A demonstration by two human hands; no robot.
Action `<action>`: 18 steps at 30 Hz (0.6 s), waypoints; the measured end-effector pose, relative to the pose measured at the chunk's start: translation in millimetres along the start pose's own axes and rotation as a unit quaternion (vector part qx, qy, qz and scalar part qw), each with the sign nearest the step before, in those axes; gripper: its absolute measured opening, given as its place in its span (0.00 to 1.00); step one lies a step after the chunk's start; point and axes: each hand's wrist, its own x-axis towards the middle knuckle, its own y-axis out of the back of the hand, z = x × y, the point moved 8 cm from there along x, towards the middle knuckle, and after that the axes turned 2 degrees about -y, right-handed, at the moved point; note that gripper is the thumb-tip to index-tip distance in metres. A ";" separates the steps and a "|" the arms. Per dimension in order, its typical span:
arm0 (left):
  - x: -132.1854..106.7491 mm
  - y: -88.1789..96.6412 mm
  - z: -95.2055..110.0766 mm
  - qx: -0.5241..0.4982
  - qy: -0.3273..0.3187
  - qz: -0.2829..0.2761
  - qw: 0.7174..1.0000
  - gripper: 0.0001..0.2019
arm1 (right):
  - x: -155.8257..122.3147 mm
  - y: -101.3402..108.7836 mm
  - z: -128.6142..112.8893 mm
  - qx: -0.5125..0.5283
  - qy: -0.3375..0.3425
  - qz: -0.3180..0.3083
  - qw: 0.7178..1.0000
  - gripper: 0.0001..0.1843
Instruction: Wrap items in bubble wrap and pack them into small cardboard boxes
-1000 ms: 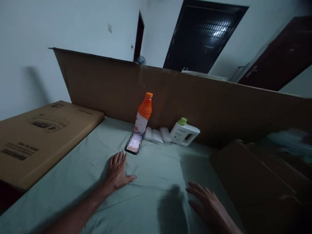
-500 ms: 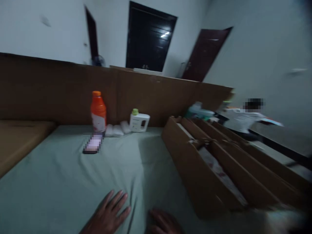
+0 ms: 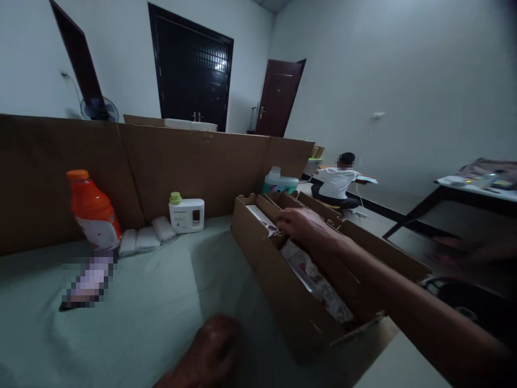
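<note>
My right hand [image 3: 299,223] reaches across a cardboard box [image 3: 258,258] with long compartments. Its fingers bend down at the far end, beside a compartment with a white packet [image 3: 260,215]; the fingertips are partly hidden, and I cannot tell whether they grip anything. A crumpled clear plastic wrapper [image 3: 311,272] lies in the compartment nearer me, below my right forearm. My left hand [image 3: 214,345], slightly blurred, rests low over the green cloth [image 3: 169,291] left of the box. Its fingers are curled in, with no object seen in them.
An orange bottle [image 3: 95,210], wrapped white packs [image 3: 147,237] and a white jug with a green cap [image 3: 186,214] stand along a cardboard wall [image 3: 194,167]. A phone [image 3: 89,280] lies at left. A teal bottle [image 3: 280,182] is behind the box. Another person [image 3: 337,180] sits farther off.
The view has swung right. My right hand has gone from the cloth to the far part of the box. My left hand, flat with spread fingers before, is now curled.
</note>
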 end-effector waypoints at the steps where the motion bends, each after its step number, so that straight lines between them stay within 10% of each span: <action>1: 11.3 2.1 -6.4 -0.019 0.034 0.004 0.999 0.12 | 17.5 -4.7 9.4 -0.016 -0.012 -0.017 1.000 0.13; 5: 20.9 -4.1 -14.3 -0.032 0.024 0.035 0.999 0.12 | 22.9 -26.0 31.8 -0.012 -0.011 -0.083 0.996 0.10; 12: 10.8 -5.9 -14.7 -0.037 -0.019 0.061 0.997 0.09 | -81.9 -21.6 36.8 -0.009 -0.022 -0.063 0.998 0.13; 18: 10.6 -6.4 -12.5 -0.025 -0.004 0.056 0.998 0.10 | -102.9 -78.0 12.9 -0.007 0.030 -0.211 0.977 0.19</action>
